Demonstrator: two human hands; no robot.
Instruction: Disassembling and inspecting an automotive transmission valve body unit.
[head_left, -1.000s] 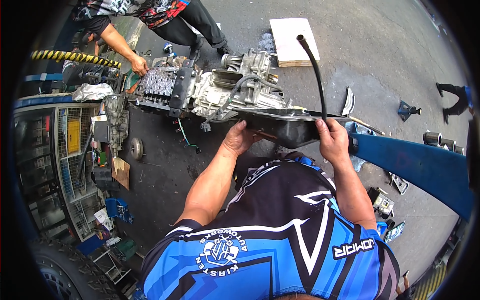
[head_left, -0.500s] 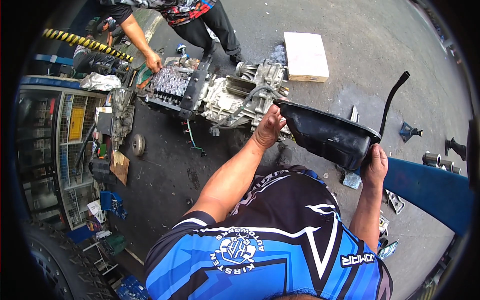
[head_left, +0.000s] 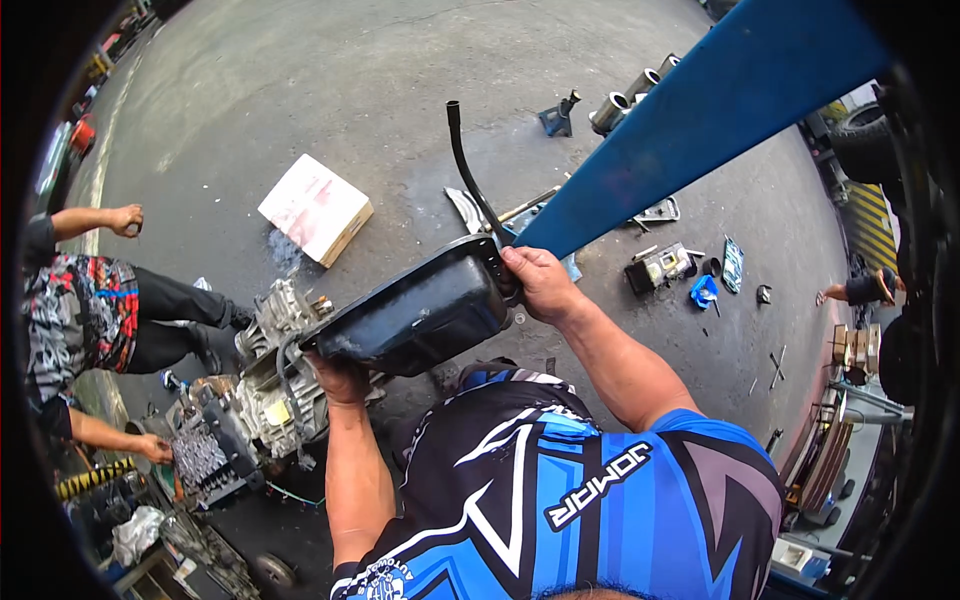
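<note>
I hold a black oil pan [head_left: 405, 315] up in front of my chest, tilted with its right end higher. My left hand [head_left: 340, 378] supports the left end from below, its fingers partly hidden by the pan. At the other end, my right hand [head_left: 542, 285] grips the rim, thumb on top. A thin black tube [head_left: 465, 165] rises from near that right end; its lower joint is hidden. Just beyond my left hand lies a light metal gearbox [head_left: 275, 400] on the ground, joined to an engine block [head_left: 205, 460].
A co-worker's hand [head_left: 150, 447] touches the engine at the left. A white box [head_left: 315, 205] rests on the floor ahead. One blue beam [head_left: 690, 115] slants across the upper right, close beyond my right hand. Loose parts, including a blue container [head_left: 704, 291], lie on the right.
My view has swung to the right, so the engine and co-worker now appear farther left. The oil pan stays in both my hands, now with its right end raised.
</note>
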